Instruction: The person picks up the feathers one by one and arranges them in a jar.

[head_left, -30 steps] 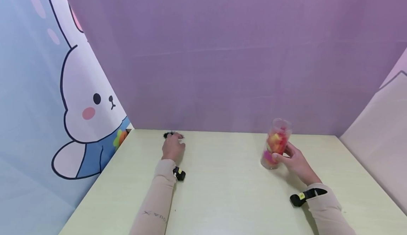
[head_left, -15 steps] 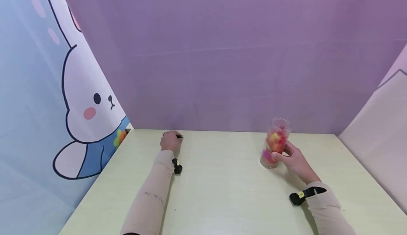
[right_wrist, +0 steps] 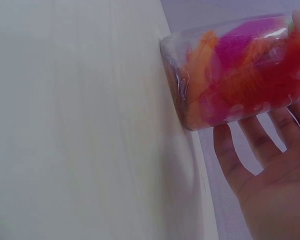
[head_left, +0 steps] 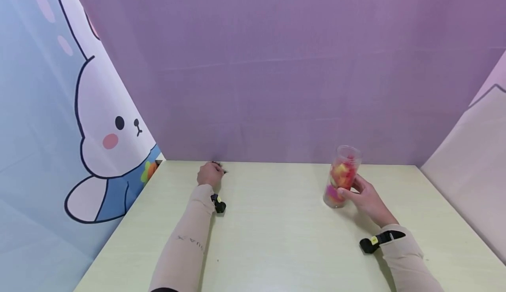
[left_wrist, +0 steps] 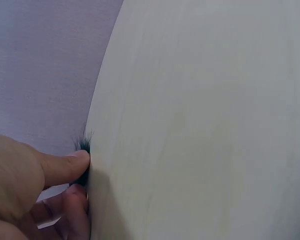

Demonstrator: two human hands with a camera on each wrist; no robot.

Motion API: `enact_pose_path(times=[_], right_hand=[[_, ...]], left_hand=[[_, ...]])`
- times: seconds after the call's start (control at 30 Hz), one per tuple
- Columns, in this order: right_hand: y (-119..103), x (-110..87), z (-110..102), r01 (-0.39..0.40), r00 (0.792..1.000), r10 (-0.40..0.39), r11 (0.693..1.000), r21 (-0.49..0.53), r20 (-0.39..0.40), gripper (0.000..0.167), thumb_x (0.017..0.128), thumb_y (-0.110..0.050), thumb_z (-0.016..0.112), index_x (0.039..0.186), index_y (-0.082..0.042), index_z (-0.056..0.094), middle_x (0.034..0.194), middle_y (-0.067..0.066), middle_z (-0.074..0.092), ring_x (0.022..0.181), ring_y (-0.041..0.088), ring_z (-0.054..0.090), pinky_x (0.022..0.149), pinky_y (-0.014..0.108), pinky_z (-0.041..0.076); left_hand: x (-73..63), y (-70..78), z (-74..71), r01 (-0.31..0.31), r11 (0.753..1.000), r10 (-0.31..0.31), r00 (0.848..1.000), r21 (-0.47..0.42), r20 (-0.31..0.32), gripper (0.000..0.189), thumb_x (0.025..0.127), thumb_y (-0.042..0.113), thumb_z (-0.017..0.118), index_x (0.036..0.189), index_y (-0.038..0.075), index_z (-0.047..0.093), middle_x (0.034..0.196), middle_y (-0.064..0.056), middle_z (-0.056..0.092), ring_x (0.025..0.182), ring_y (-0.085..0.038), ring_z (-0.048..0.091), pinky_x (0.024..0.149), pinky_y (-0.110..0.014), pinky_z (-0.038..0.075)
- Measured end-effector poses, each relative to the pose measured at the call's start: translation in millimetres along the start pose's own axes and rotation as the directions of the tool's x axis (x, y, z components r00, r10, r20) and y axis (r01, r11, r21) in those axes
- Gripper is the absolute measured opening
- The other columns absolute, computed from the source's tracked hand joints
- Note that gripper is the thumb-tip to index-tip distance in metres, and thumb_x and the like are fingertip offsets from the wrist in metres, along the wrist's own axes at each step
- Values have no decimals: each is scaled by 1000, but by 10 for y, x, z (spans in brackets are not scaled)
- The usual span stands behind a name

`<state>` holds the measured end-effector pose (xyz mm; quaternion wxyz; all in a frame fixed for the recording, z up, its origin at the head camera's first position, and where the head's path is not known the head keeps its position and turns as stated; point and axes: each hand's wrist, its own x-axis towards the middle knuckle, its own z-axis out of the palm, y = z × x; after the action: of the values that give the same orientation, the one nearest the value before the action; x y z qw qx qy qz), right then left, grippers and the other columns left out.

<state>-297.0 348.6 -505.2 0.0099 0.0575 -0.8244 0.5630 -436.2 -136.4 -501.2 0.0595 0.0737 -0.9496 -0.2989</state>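
At the far left of the table, my left hand (head_left: 209,174) pinches a dark feather (left_wrist: 83,144) between thumb and fingers. In the left wrist view, its wispy tip sticks out above the thumb, and the fingers cover most of the rest. On the right, my right hand (head_left: 368,200) grips a clear jar (head_left: 341,178) round its lower side, thumb in front and fingers behind. Red, orange, yellow and magenta feathers (right_wrist: 255,75) fill much of the jar, and its mouth has no lid. In the right wrist view, the jar's base is right at the tabletop.
The pale table (head_left: 276,230) ends at the back against a purple cloth (head_left: 276,85). A blue sheet printed with a white rabbit (head_left: 106,120) hangs on the left, and a pale printed sheet (head_left: 470,164) on the right. Both wrists carry small black cameras.
My left hand has shifted slightly left and back, and its fingers have closed on the dark feather, which earlier showed beyond the fingertips. My right hand and the jar stay almost still.
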Motion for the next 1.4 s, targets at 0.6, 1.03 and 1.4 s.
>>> enact_pose_path(times=[0.6, 1.03, 1.4], right_hand=[[156, 254, -101, 14, 1000, -14, 1000, 5, 26, 82, 97, -38, 70, 160, -8, 27, 160, 24, 37, 149, 45, 32, 115, 72, 26], [166, 257, -106, 14, 999, -13, 1000, -7, 32, 82, 98, -38, 70, 161, -9, 27, 160, 24, 37, 149, 46, 32, 115, 72, 28], [115, 235, -79, 9, 1000, -9, 1000, 3, 30, 80, 98, -35, 70, 161, -11, 27, 160, 24, 38, 148, 46, 33, 115, 72, 27]], left_hand=[[-233, 178, -52, -8, 980, 24, 996, -197, 82, 20, 99, 15, 54, 88, 4, 67, 82, -6, 63, 75, -21, 54, 74, -36, 46], [-390, 549, -36, -196, 970, 206, 977, -145, 52, 17, 103, 17, 55, 101, 8, 69, 100, -9, 71, 80, -20, 61, 77, -37, 50], [-593, 944, -87, -334, 907, 332, 942, -256, -55, 15, 104, 19, 60, 104, 7, 70, 103, -10, 68, 85, -23, 64, 74, -37, 52]])
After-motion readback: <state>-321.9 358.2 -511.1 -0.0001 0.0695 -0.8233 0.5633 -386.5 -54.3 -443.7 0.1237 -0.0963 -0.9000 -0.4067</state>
